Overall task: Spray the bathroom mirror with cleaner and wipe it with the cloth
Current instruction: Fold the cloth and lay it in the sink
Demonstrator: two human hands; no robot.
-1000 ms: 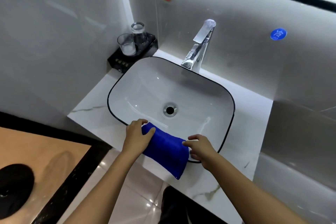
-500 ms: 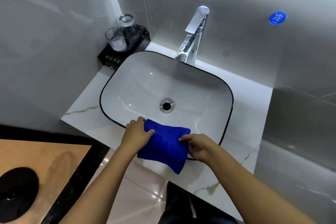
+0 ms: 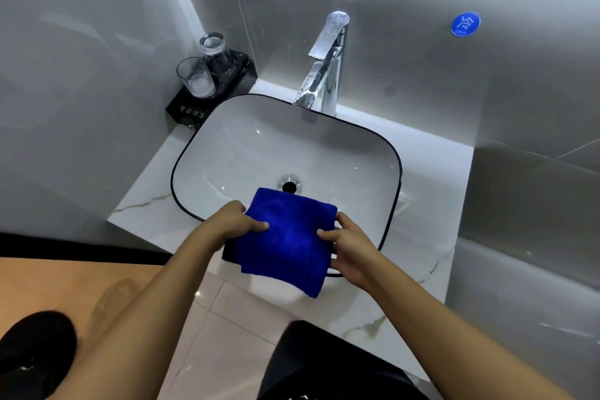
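Both hands held a folded blue cloth above the near rim of the white basin. The left hand gripped its left edge, thumb curled over the top; the right hand pinched the right edge, fingers clamped round the fabric. A chrome tap stood behind the basin, and two glasses sat on a black tray in the corner of the marble surface.

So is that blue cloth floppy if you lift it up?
Probably floppy: the cloth sags below both hands, its corner drooping. Likely light, since the left hand and right hand hold it by pinching with fingers only. Its fuzzy surface looks grippy, not slippery.
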